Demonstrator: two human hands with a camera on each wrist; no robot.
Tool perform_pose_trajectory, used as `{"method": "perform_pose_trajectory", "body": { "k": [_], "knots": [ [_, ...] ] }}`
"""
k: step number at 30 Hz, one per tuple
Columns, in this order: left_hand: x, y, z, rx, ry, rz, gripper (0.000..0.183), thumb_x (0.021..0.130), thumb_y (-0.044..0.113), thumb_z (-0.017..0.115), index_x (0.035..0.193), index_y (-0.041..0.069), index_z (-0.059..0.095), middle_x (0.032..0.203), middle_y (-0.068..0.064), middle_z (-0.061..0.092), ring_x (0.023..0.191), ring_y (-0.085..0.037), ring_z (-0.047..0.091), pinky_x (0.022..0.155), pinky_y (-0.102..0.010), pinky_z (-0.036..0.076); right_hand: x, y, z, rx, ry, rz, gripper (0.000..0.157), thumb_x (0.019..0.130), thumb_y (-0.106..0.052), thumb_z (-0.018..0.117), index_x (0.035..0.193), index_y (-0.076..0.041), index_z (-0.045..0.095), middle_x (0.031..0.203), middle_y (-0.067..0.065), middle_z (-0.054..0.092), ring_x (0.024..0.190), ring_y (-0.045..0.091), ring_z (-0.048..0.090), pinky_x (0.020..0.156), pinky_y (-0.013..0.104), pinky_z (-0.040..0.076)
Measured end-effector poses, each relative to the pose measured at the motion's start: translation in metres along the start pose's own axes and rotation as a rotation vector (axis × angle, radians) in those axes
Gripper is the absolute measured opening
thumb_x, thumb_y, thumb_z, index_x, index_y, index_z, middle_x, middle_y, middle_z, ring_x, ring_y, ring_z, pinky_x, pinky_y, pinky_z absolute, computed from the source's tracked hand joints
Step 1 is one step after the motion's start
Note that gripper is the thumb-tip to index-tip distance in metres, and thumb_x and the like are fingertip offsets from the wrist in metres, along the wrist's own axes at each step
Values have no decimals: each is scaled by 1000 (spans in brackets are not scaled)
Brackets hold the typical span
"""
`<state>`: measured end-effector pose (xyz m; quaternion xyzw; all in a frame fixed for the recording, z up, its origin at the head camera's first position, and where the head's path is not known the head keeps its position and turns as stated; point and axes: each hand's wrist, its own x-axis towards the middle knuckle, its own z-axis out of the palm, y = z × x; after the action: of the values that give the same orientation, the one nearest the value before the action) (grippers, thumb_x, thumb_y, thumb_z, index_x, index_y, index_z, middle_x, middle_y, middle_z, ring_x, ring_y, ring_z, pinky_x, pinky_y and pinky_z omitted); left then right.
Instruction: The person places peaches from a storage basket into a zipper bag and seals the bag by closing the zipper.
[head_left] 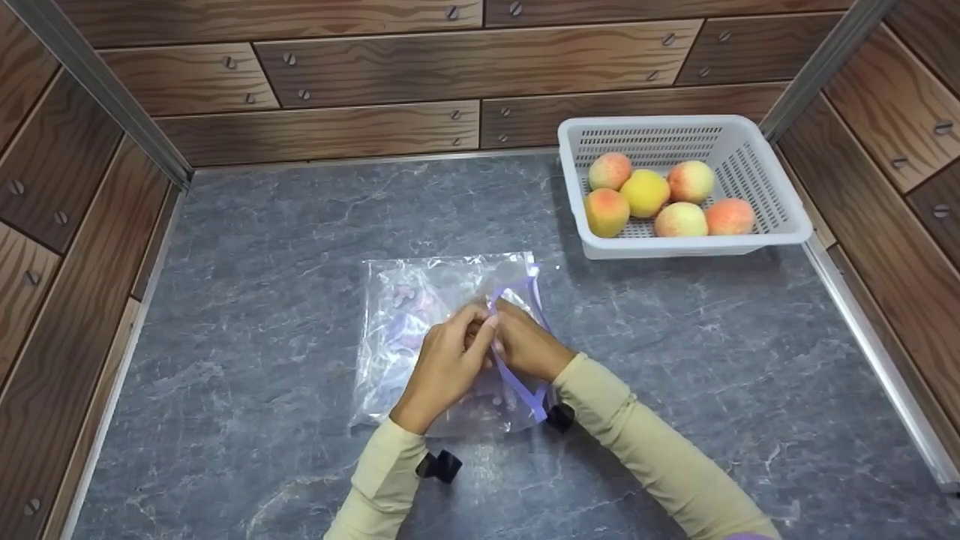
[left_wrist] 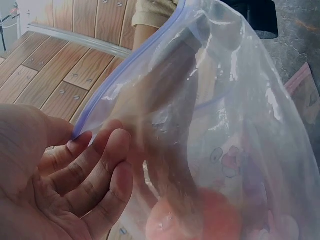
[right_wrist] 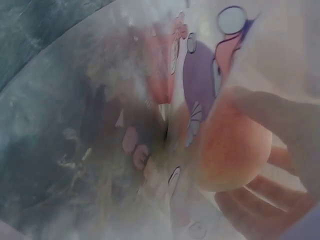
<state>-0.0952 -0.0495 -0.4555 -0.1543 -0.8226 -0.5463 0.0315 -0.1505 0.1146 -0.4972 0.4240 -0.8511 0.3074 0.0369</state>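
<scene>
Pinching the purple rim (head_left: 517, 386) on the three o'clock side of the clear zip bag (head_left: 390, 315) with the left hand (head_left: 444, 358); cupping a peach (right_wrist: 236, 145) inside with the right hand (head_left: 530, 343). Probably firm yet easily bruised (best held round the middle). Likely a limp, slippery bag, best gripped by the rim.

The clear plastic bag (head_left: 384, 360) bears a coloured cartoon print and lies with its purple-edged mouth at the right, raised and open. The left hand (head_left: 444, 356) pinches the edge. Inside, the right hand (head_left: 531, 341) grips one round, orange-red peach (right_wrist: 234, 150).
</scene>
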Motion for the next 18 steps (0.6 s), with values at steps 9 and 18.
{"method": "perform_pose_trajectory", "body": {
  "k": [9, 18],
  "knots": [
    [0, 2, -1, -37, 14, -17, 20, 105, 20, 59, 97, 4, 66, 72, -2, 69, 58, -28, 68, 51, -24, 55, 3, -3, -3, 27, -6, 17, 23, 84, -12, 78, 105, -5, 73, 103, 13, 70, 96, 29, 67, 87, 40, 58],
    [0, 2, -2, 121, 86, 47, 19, 102, 20, 63, 88, 9, 70, 68, 5, 71, 54, -3, 62, 50, -20, 50, 0, -11, -35, 80, -54, 62, 23, 81, 6, 72, 104, 3, 71, 101, 14, 67, 94, 28, 66, 84, 39, 60]
  ]
}}
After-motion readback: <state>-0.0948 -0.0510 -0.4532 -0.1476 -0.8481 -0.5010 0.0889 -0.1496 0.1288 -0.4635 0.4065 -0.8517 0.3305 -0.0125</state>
